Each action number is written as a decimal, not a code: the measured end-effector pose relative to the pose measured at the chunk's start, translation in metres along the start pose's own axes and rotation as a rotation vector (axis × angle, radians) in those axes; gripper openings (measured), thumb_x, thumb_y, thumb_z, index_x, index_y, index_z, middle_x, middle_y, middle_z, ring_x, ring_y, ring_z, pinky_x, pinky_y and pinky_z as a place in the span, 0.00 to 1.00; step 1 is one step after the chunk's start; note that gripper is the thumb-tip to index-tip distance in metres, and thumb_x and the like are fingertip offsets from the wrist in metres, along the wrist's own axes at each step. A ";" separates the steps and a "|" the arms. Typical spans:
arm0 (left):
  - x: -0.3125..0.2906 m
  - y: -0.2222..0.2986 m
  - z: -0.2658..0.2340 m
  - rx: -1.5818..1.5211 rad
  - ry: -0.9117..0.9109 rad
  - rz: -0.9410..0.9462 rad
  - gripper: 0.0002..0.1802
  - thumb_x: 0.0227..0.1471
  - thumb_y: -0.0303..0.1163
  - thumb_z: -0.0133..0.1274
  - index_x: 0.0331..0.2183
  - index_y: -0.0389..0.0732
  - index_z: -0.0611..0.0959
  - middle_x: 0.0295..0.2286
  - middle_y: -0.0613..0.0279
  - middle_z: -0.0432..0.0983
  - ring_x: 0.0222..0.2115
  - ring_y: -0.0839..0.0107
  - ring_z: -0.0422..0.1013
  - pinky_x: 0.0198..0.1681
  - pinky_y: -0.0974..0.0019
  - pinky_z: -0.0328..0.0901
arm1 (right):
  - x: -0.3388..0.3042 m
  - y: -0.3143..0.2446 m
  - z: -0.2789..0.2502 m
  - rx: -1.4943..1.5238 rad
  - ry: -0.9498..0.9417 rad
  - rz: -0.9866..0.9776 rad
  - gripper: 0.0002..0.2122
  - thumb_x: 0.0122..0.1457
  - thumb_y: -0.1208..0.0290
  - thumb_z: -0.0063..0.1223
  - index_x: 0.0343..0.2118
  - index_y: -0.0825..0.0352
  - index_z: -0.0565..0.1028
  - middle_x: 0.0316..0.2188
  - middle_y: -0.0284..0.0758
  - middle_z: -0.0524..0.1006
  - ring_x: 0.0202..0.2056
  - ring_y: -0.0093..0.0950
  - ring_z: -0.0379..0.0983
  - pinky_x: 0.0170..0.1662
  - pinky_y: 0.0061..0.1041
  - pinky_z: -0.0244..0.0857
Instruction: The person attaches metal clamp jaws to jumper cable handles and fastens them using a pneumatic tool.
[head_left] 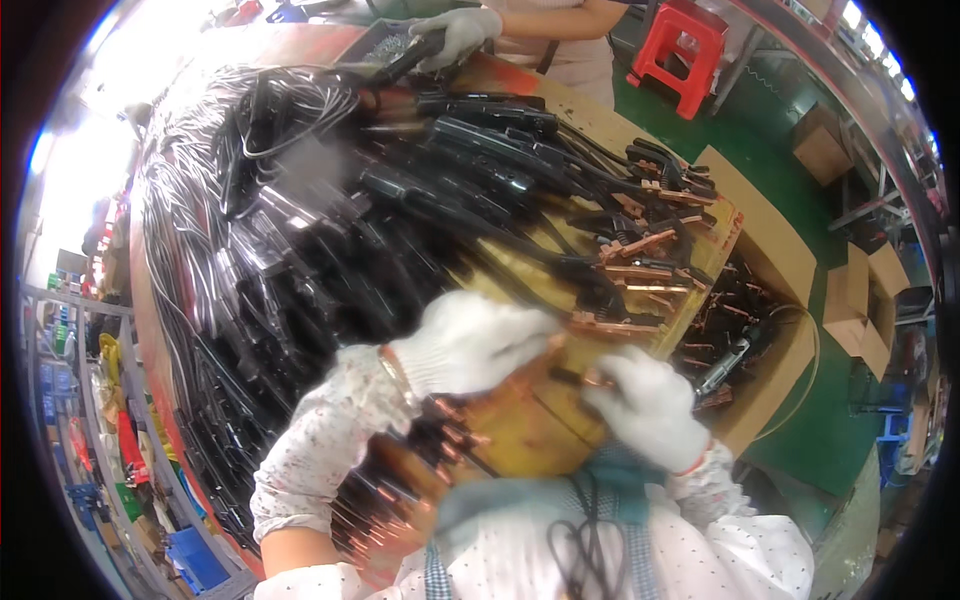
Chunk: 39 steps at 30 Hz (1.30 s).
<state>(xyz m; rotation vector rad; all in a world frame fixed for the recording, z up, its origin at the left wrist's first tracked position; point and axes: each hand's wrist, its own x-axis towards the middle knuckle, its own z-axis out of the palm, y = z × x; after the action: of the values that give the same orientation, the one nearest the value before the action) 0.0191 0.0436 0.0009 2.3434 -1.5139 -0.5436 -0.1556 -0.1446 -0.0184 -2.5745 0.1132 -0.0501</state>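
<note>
A copper clamp (600,378) is pinched in the right hand (650,405), lying toward nine o'clock; the left hand (470,345) is curled nearby, its hold hidden.

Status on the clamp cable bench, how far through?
Done: a row of copper clamps lies lined up at the table edge. In hand: right hand pinches a copper clamp while left hand steadies another. Left: a big pile of black cables.

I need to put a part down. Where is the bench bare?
Bare wood shows only between the left hand and right hand, below the copper clamps. The black cable pile crowds the left and far side; the cardboard box holds loose clamps.
</note>
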 end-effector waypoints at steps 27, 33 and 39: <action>-0.007 -0.005 0.002 -0.065 -0.004 0.145 0.10 0.50 0.35 0.53 0.21 0.43 0.81 0.16 0.57 0.73 0.19 0.55 0.73 0.22 0.57 0.66 | 0.030 -0.007 0.032 -0.148 0.206 -0.359 0.18 0.49 0.67 0.63 0.45 0.60 0.75 0.37 0.32 0.77 0.37 0.34 0.75 0.40 0.34 0.68; -0.008 -0.005 0.008 -0.141 -0.053 0.020 0.09 0.47 0.36 0.53 0.22 0.43 0.83 0.19 0.56 0.76 0.22 0.55 0.74 0.26 0.56 0.68 | 0.039 -0.003 0.031 -0.171 0.102 -0.453 0.21 0.46 0.69 0.63 0.46 0.64 0.75 0.38 0.33 0.77 0.39 0.33 0.75 0.41 0.33 0.68; -0.013 -0.015 0.002 0.004 0.211 0.168 0.04 0.45 0.32 0.57 0.26 0.44 0.83 0.21 0.61 0.77 0.24 0.59 0.75 0.30 0.59 0.69 | 0.041 -0.005 0.032 -0.126 0.008 -0.350 0.20 0.52 0.66 0.61 0.48 0.64 0.73 0.38 0.36 0.77 0.32 0.34 0.78 0.34 0.32 0.72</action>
<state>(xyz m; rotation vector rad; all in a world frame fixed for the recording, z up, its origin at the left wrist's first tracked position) 0.0249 0.0615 -0.0057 2.1714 -1.5917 -0.2440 -0.1125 -0.1271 -0.0418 -2.6898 -0.3430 -0.1888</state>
